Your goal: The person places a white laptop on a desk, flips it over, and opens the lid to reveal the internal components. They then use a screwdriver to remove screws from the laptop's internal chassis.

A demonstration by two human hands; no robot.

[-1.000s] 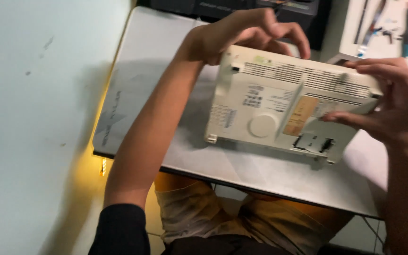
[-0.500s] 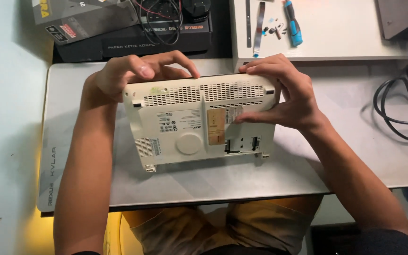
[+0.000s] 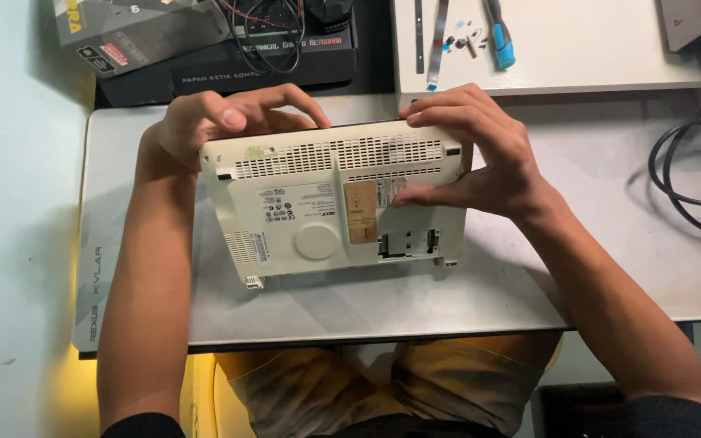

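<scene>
A small cream-white laptop (image 3: 318, 211) stands tilted on its front edge on a grey desk mat (image 3: 367, 304), underside toward me, with vent slots, labels and a round cover showing. My left hand (image 3: 212, 122) grips its upper left corner from behind, thumb on the top edge. My right hand (image 3: 480, 158) holds the upper right corner, fingers curled over the top and thumb pressed on the underside near the orange label.
Dark cardboard boxes (image 3: 237, 49) with a coiled cable sit at the back left. A white board (image 3: 561, 45) behind holds a blue-handled screwdriver (image 3: 499, 34), small screws and a flat strip. A black cable (image 3: 691, 178) loops at the right.
The view has swung level and come closer. The laptop stays gripped in both hands, turned squarer to me on the mat.
</scene>
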